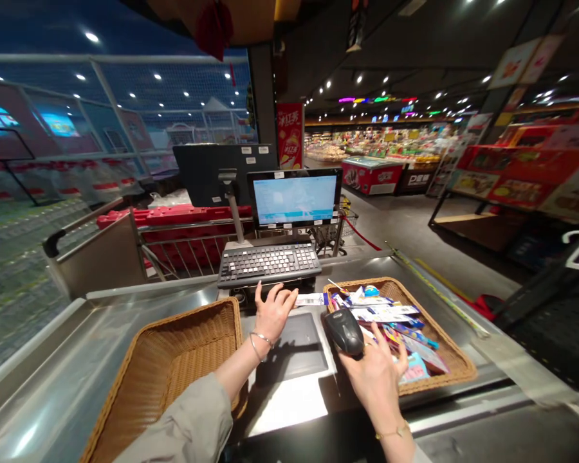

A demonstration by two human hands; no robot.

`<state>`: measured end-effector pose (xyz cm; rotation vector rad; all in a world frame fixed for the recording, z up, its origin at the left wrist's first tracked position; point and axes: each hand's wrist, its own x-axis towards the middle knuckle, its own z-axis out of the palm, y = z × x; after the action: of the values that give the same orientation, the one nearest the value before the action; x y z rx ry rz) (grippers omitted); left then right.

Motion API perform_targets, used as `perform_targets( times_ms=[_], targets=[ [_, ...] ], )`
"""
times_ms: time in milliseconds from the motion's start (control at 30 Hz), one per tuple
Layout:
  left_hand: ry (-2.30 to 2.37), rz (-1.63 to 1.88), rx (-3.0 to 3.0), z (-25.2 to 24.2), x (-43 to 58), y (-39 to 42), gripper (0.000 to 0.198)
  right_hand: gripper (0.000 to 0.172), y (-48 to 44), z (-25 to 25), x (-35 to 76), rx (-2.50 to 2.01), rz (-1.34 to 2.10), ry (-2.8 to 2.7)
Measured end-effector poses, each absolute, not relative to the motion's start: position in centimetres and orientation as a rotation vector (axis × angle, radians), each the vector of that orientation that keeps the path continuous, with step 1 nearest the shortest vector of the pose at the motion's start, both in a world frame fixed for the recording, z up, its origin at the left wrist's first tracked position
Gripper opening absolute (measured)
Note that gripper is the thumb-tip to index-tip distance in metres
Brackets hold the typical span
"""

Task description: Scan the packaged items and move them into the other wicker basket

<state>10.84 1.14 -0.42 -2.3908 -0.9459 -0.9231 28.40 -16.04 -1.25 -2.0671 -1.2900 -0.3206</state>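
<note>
My left hand (274, 313) pinches one end of a thin white and blue packet (312, 299) over the counter, just in front of the keyboard (270, 262). The packet's far end meets the left rim of the right wicker basket (464, 371). That basket holds several colourful packets (383, 313). Over its near left edge, my right hand (374, 370) is wrapped round a black handheld scanner (344, 332), whose head points toward the packet. An empty-looking wicker basket (193, 350) lies left of my left forearm.
A lit monitor (294, 199) stands behind the keyboard, with a dark second screen (200, 173) to its left. A flat grey panel (296, 341) is set in the metal counter (174, 294) between the baskets. Metal railings and a shopping cart stand beyond.
</note>
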Motion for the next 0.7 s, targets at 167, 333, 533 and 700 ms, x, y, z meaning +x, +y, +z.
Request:
perform_targets(
  times_ms=[167, 333, 533, 700],
  targets=[
    [-0.858, -0.946, -2.476, -0.4, 13.8, 1.1, 0.035, 0.028, -17.5, -1.7, 30.1, -2.129, -0.341, -1.201],
    [-0.764, -0.935, -2.547, -0.5, 16.8, 0.8, 0.032, 0.029, -18.7, -2.5, 31.9, -2.19, -0.372, -1.088],
    [-0.659, -0.936, -2.603, -0.9, 20.2, -0.2, 0.029, 0.032, -20.2, -3.2, 34.0, -2.226, -0.446, -0.995],
    [-0.611, -0.921, -2.702, -1.5, 22.5, -1.3, 0.029, 0.036, -21.4, -3.3, 35.3, -2.246, -0.502, -0.91]
  ],
)
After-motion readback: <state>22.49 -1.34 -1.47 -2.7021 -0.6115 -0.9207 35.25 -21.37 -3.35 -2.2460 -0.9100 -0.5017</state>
